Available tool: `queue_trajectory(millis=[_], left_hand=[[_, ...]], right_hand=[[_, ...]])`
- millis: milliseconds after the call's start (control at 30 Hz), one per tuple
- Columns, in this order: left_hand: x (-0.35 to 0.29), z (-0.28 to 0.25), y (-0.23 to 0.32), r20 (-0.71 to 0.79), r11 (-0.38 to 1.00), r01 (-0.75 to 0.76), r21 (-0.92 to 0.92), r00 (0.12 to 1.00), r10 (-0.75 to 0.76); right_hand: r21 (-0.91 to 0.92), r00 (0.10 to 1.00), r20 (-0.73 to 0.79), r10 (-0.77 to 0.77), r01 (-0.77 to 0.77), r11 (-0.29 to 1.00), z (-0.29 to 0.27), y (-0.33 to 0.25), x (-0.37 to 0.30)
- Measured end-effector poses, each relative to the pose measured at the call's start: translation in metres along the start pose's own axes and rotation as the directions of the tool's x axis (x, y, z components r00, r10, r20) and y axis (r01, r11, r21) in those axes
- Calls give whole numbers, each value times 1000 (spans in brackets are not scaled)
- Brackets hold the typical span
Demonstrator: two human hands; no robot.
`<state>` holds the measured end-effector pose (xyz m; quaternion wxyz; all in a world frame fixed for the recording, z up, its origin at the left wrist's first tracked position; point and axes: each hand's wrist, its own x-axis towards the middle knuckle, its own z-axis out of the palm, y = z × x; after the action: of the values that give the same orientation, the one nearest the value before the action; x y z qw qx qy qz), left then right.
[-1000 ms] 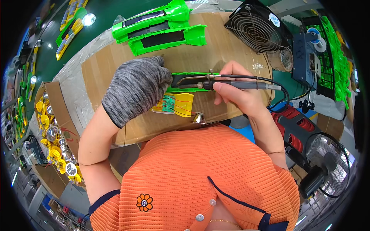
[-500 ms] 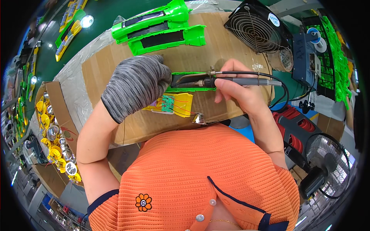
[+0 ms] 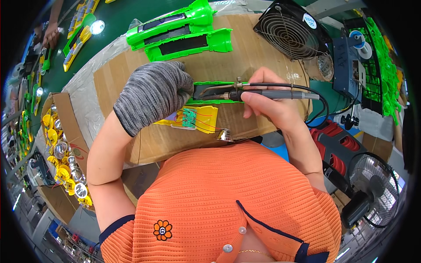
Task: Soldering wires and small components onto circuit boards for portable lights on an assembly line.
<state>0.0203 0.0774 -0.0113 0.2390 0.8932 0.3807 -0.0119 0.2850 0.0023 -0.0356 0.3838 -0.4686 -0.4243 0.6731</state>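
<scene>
My left hand (image 3: 153,96), in a grey striped knit glove, is closed at the left end of a green plastic half-shell (image 3: 215,102), with its fingertips mostly hidden. In my right hand (image 3: 272,98) is a soldering iron (image 3: 285,94) with a solder feed tube clamped along it. The iron's tip and the bent tube reach inside the shell, near my gloved fingers; the exact contact is hidden. Just below lies a yellow housing (image 3: 206,119) with a green circuit board (image 3: 189,118) and thin red wires. A shiny reflector cup (image 3: 225,135) sits by its right end.
Green flashlight half-shells (image 3: 184,46) lie at the cardboard's (image 3: 245,48) far edge. A black fan (image 3: 289,33) and a blue-grey soldering station (image 3: 346,65) stand at far right. A box (image 3: 66,118) of yellow reflector parts is at left. A co-worker's hand (image 3: 51,36) shows at upper left.
My left hand, the green half-shell and the soldering iron have shifted slightly left. The yellow housing has also moved a little left. A co-worker's hand has come into view at upper left.
</scene>
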Motion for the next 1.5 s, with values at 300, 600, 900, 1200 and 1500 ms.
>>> queue_trajectory(millis=[300,600,900,1200,1500], left_hand=[[0,0,1,14,1000,22,-4,1000,-22],[1,-1,2,49,999,46,9,998,-46],[1,-3,1,53,1000,31,-4,998,-30],[2,-1,-4,32,998,21,-55,999,-20],[1,-5,-1,102,997,82,-4,991,-81]], right_hand=[[-50,1000,-13,18,-19,999,3,-2,1],[-19,1000,-6,-9,9,1000,-1,-1,0],[54,999,-7,-54,54,997,-5,-2,-3],[80,978,-91,-188,196,977,-19,9,-19],[128,962,-157,-222,243,962,-17,17,-26]])
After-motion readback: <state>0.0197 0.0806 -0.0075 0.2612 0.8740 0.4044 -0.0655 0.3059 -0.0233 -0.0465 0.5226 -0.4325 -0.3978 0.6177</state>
